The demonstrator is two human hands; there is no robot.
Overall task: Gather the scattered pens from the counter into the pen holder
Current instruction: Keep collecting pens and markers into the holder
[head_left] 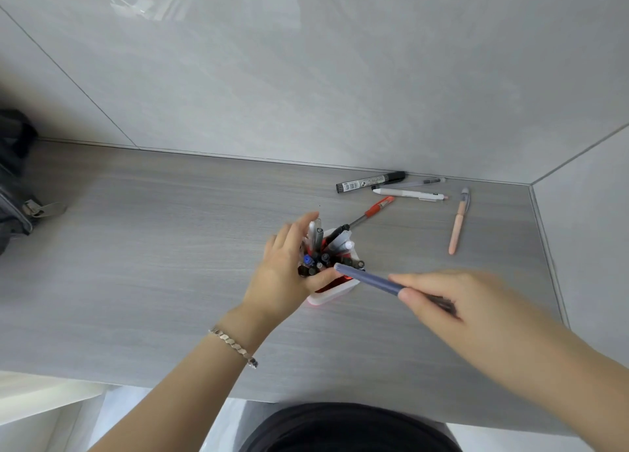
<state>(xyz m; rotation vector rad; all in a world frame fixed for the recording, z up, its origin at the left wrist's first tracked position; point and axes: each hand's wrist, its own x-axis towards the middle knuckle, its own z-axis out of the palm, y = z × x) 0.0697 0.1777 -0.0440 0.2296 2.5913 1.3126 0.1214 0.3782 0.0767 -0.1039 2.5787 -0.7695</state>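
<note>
A white and red pen holder [332, 293] stands mid-counter, packed with several pens. My left hand [286, 274] wraps around its left side and the pens in it. My right hand [442, 301] pinches a blue-grey pen [367, 278], whose tip points at the holder's rim. Loose on the counter behind lie a red pen [376, 209], a black marker [371, 182], a white pen [408, 193], a thin grey pen [423, 181] along the wall, and a peach pen [457, 227] to the right.
The grey wood-grain counter [153, 247] meets tiled walls at the back and right. A dark bag [13, 179] sits at the far left. The counter's front edge runs just above my dark-clothed body.
</note>
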